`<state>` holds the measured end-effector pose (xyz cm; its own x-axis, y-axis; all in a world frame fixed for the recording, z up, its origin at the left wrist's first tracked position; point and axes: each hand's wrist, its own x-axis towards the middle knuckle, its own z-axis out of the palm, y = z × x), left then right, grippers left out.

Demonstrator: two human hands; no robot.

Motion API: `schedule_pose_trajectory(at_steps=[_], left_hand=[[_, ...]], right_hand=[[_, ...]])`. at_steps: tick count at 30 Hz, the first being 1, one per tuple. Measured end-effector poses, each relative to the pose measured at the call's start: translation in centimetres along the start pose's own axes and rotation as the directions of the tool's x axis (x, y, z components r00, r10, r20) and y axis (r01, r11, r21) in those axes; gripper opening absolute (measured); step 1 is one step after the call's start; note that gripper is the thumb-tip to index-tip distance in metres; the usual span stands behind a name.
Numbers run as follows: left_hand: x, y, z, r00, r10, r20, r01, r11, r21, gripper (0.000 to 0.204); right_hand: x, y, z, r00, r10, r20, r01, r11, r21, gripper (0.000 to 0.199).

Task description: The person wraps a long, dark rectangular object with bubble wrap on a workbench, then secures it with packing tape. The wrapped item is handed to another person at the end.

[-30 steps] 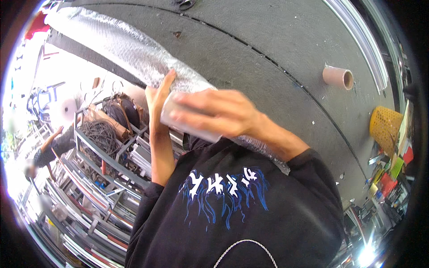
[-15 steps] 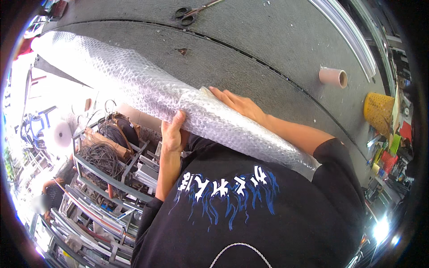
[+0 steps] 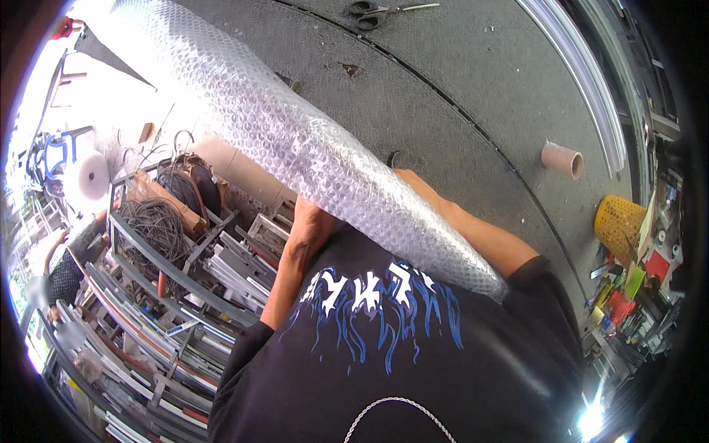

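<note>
Hiding fingers of left hand [image 3: 314, 213] and right hand [image 3: 418, 184]: bubble-wrap bundle [image 3: 310, 148].

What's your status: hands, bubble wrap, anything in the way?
Left hand near side, right hand far side, both mostly hidden. Bubble wrap slants between. Scissors, cardboard tube lie apart from it.

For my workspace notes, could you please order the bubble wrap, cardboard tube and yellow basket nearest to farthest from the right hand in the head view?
1. Bubble wrap: against the right hand.
2. Cardboard tube: right side.
3. Yellow basket: farther right.
</note>
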<state>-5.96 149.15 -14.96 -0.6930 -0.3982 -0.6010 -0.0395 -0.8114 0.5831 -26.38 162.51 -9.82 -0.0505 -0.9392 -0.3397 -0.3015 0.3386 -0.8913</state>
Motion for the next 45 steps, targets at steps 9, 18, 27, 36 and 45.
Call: schedule_pose_trajectory(at_steps=[9, 18, 27, 36, 45], left_hand=[[-6.2, 4.7, -1.6, 0.999, -0.048, -0.019, 0.044, 0.985, -0.166, 0.097], [-5.7, 7.1, 2.6, 0.983, -0.042, -0.18, -0.005, 0.966, -0.257, 0.054], [-3.2, 9.0, 1.2, 0.958, 0.104, -0.266, -0.067, 0.987, 0.145, 0.079], [10.5, 13.8, 1.7, 0.798, 0.598, -0.077, -0.478, 0.705, 0.524, 0.052], [7.5, 15.6, 0.5, 0.985, 0.164, -0.052, -0.168, 0.981, -0.093, 0.057]], right_hand=[[0.6, -1.5, -4.9, 0.97, -0.147, -0.193, 0.068, 0.928, -0.366, 0.042], [2.3, -7.6, -1.9, 0.838, -0.546, 0.002, 0.529, 0.811, -0.251, 0.079], [4.9, -4.7, -1.2, 0.712, -0.554, -0.432, 0.403, 0.826, -0.394, 0.063], [5.9, -3.9, -4.8, 0.456, -0.762, -0.459, 0.43, 0.64, -0.636, 0.044], [9.1, 0.1, -7.9, 0.59, -0.611, -0.528, 0.192, 0.741, -0.643, 0.056]])
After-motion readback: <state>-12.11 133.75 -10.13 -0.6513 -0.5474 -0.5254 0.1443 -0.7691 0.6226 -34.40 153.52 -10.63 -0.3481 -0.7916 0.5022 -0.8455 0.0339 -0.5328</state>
